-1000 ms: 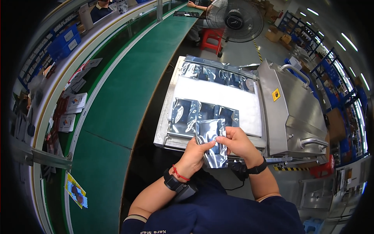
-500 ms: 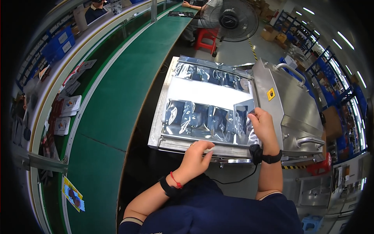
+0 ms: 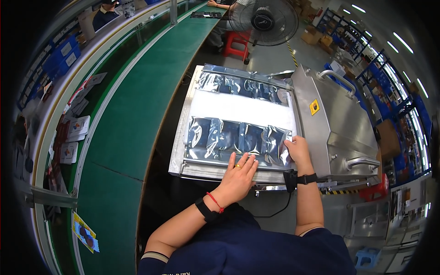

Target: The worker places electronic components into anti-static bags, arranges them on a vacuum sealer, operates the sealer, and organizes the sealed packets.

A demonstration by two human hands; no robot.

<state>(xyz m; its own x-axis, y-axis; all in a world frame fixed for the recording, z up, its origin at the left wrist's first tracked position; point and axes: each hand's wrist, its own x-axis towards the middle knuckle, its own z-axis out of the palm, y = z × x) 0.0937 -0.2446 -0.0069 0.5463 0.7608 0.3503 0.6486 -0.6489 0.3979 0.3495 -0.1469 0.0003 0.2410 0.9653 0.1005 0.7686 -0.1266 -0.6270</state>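
Note:
Several shiny dark-silver bags lie side by side along the near edge of a metal machine bed. Another row of silver bags lies along the far edge, with a white pad between the rows. My left hand rests with fingers stretched out over the bags' near ends, beside the metal front bar. At the right end of the near row, my right hand pinches the edge of the rightmost silver bag. Its fingertips are partly hidden.
A steel lid with handles stands right of the bed. Along the left runs a green conveyor belt. A black fan and a red stool are beyond. A person's arm shows at the belt's far end.
My left hand has moved up and right from the front edge, its fingers now spread over the bags. My right hand has come slightly lower, and the rightmost bag now lies in line.

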